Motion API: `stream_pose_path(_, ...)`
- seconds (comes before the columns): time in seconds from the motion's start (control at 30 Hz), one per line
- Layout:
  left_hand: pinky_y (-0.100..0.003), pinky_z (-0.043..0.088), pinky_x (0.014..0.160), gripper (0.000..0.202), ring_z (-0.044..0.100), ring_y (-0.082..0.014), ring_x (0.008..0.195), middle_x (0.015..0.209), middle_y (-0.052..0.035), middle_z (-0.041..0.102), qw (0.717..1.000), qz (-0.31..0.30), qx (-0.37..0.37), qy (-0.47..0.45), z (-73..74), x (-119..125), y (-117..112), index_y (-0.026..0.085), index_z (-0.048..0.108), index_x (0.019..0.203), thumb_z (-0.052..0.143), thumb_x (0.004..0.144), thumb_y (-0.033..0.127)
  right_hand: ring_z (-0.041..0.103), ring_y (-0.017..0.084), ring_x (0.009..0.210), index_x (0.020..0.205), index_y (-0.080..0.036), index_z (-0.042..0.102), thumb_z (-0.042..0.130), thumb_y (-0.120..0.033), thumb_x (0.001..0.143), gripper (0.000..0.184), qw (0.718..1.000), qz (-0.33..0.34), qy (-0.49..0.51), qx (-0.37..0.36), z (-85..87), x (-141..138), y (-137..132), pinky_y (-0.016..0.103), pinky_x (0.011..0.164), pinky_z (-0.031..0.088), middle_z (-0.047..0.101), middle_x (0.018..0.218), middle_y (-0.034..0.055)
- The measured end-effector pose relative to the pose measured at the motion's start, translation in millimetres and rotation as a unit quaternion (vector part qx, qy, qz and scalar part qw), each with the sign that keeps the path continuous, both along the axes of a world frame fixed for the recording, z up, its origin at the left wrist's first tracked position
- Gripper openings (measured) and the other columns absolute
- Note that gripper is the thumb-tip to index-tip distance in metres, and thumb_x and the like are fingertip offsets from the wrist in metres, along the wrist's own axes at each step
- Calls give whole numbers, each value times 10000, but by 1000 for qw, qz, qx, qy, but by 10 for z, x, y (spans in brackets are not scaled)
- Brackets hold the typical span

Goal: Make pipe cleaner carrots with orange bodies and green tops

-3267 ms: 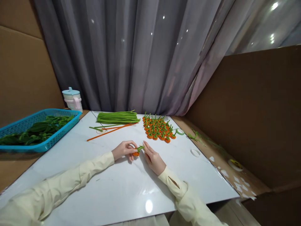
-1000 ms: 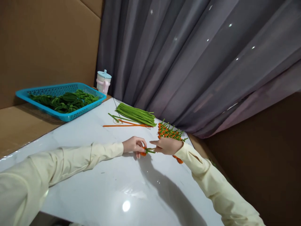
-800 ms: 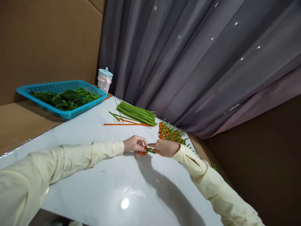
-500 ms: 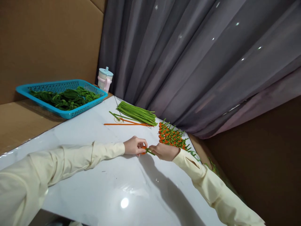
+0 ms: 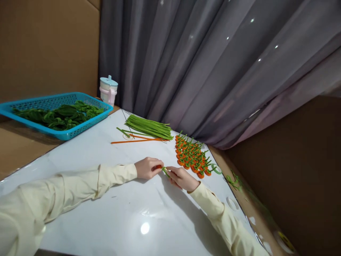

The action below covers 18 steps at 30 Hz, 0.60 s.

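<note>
Near the middle of the white tabletop (image 5: 112, 220), my left hand (image 5: 147, 168) pinches the orange part of a small pipe-cleaner piece (image 5: 158, 166). My right hand (image 5: 183, 177) has its fingers closed on the green stem end of the same piece. Fingers hide much of it. Just beyond my right hand lie several finished-looking orange pieces with green stems (image 5: 189, 152), set in rows. Farther back is a bundle of green pipe cleaners (image 5: 149, 127), with loose orange pipe cleaners (image 5: 138, 140) in front of it.
A blue plastic basket (image 5: 68, 135) of dark green fuzzy pieces stands at the left. Behind it is a lidded cup (image 5: 108, 90). A green tape roll (image 5: 216, 169) and a white ring (image 5: 232, 203) lie at the right edge. A grey curtain (image 5: 186, 64) hangs behind the table.
The camera view has shifted to the right. My right hand has drawn back slightly and turned, so its fingers now show on the green stem; my left hand keeps its pinch.
</note>
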<state>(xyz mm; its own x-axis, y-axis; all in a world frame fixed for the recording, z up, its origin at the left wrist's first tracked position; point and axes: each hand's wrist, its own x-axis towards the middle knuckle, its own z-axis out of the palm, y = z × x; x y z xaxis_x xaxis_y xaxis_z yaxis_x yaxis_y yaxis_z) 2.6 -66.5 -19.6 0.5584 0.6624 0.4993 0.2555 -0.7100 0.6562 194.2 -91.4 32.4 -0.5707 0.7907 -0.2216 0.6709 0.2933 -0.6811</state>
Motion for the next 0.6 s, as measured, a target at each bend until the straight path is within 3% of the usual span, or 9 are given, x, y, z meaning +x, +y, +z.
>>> stream_pose_path(0.23, -219, 415, 606, 176, 535, -145, 628, 751, -69, 611, 995, 3, 88, 55, -3, -18, 10, 165, 599, 894, 444, 822, 207, 242, 29, 317, 959, -139, 496, 420, -545, 820, 436, 977, -56, 153, -135, -165, 16, -21, 168, 297, 207, 431, 529, -72)
stream_pose_path(0.33, -212, 414, 584, 174, 528, -134, 600, 753, -70, 620, 994, 3, 91, 62, 2, -19, 12, 152, 601, 887, 448, 829, 210, 252, 27, 313, 1004, -128, 495, 493, -532, 776, 464, 959, -63, 197, -192, -217, 65, 11, 168, 286, 220, 462, 549, -62)
stream_pose_path(0.47, -216, 413, 588, 184, 517, -127, 587, 743, -67, 616, 993, -3, 88, 75, 16, -23, -6, 148, 610, 891, 453, 838, 228, 348, 48, 319, 973, -107, 516, 604, -438, 705, 434, 913, -62, 281, -291, -276, 124, 44, 183, 286, 305, 534, 556, -30)
stream_pose_path(0.53, -220, 410, 592, 182, 507, -123, 579, 730, -62, 608, 995, -7, 75, 71, 31, -24, -21, 149, 617, 891, 464, 832, 229, 336, 42, 316, 957, -109, 516, 606, -416, 711, 404, 900, -61, 308, -303, -308, 132, 44, 178, 285, 305, 535, 555, -32)
stream_pose_path(0.6, -220, 410, 598, 152, 504, -118, 585, 737, -55, 611, 999, -7, 25, 41, 49, -18, -27, 157, 628, 861, 506, 807, 230, 330, 38, 315, 962, -117, 502, 574, -433, 736, 395, 908, -53, 306, -283, -341, 137, 46, 173, 289, 295, 524, 560, -38)
